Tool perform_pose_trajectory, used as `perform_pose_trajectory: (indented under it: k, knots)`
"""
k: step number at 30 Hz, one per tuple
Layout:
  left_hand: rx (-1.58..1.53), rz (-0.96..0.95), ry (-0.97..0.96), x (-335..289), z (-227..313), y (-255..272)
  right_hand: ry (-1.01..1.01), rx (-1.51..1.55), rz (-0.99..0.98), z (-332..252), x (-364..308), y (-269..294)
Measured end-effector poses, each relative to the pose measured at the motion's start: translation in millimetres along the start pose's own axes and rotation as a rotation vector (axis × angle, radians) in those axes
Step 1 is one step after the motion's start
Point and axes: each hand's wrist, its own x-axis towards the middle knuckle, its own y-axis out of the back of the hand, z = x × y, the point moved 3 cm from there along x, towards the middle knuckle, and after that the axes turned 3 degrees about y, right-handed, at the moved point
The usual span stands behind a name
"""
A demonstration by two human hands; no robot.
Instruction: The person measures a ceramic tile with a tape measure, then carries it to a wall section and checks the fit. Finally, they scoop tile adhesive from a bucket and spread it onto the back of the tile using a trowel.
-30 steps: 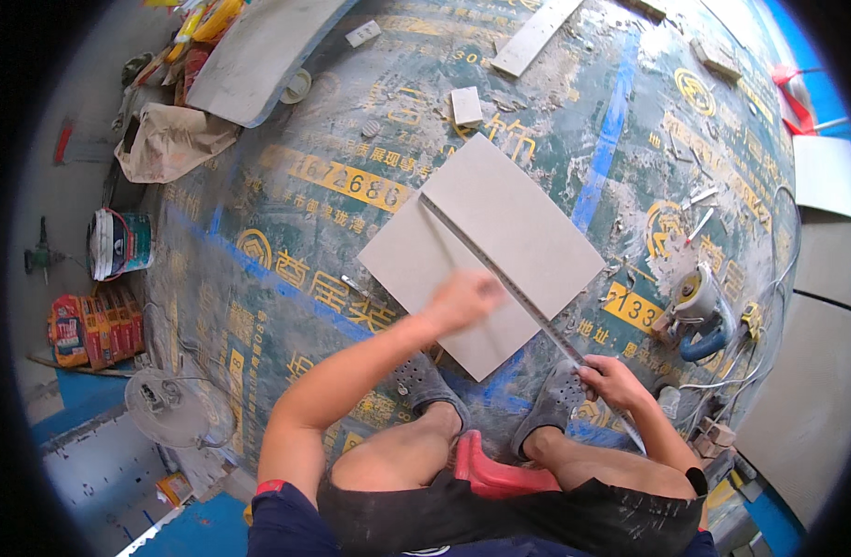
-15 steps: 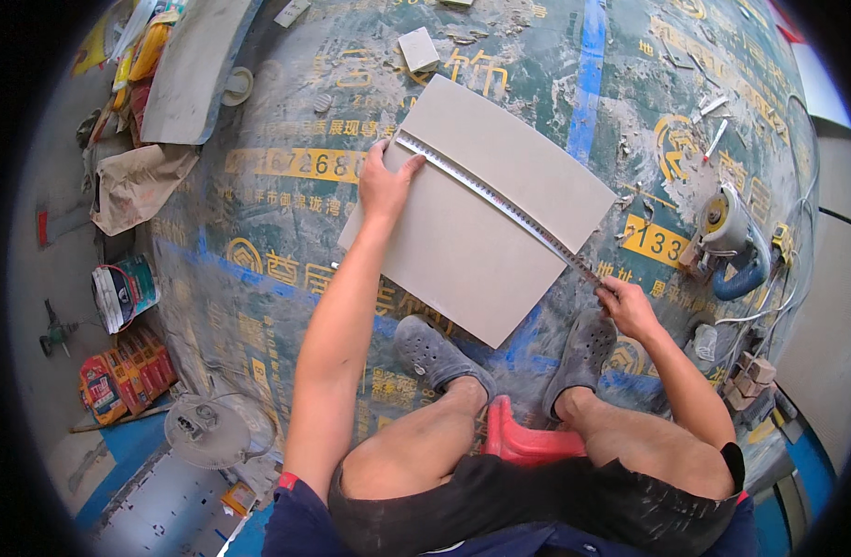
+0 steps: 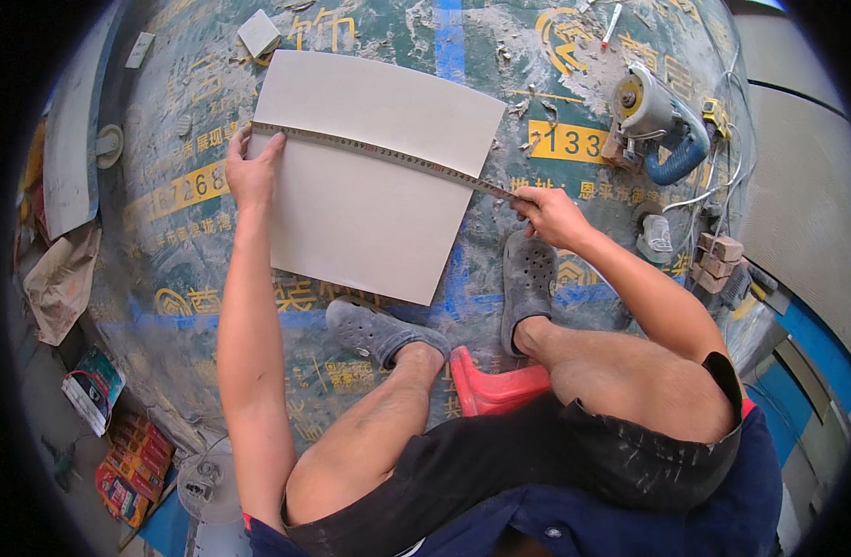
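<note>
At your far left, a crumpled beige cloth (image 3: 62,283) lies below a long grey panel (image 3: 73,148), with a pale roll (image 3: 110,146) just beside the panel's edge; lower down on that side you have a white and green bucket (image 3: 93,390), then red and orange packages (image 3: 138,464) near it; your left hand (image 3: 254,172) is at the left edge of the tile (image 3: 370,213), thumb on the upper face and fingers curled at the edge, by the end of the measuring strip (image 3: 379,151); whether it pinches the strip or only presses there, you cannot tell from this view; a small white block (image 3: 258,35) sits beyond the tile's far left corner; the pale tile itself lies flat on the green floor sheet (image 3: 351,371), in front of your feet and between your hands; the strip crosses it from the left edge, slanting toward you, and runs out past the right edge; your grey left clog (image 3: 384,330) is near the tile's near edge, the red stool (image 3: 495,382) is beneath you, and your right clog (image 3: 529,278) stands beside the tile's near right corner; your right hand (image 3: 551,215) is closed, gripping the strip between thumb and fingers, off the tile; farther right rest a power saw (image 3: 662,125) with a blue handle, a clear plastic cup (image 3: 655,237) and stacked small blocks (image 3: 718,260).
</note>
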Motion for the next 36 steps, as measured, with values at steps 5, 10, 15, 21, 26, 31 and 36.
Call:
perform_pose_trajectory:
  k: [5, 10, 15, 21, 26, 31, 36]
  knots:
    - [-0.035, -0.021, 0.042, -2, 2, -1, -0.037, 0.057, 0.003, 1, -1, -2]
    - [-0.054, -0.026, 0.026, -2, 2, 1, -0.006, 0.039, 0.014, 0, -2, -2]
    - [-0.022, -0.031, 0.022, -3, 6, 0, 0.002, 0.014, 0.023, -6, -4, 0]
    - [-0.013, -0.038, -0.004, -4, 5, 1, 0.028, 0.004, 0.022, -1, -2, -2]
    - [0.023, 0.004, -0.009, -4, 3, 1, 0.033, -0.021, 0.02, -1, -2, -2]
    - [0.084, -0.002, 0.006, -5, 6, 2, 0.02, 0.004, 0.016, 0, -1, -2]
    - [0.049, 0.01, -0.007, -5, 4, 0, 0.002, 0.005, 0.003, 1, 0, -1]
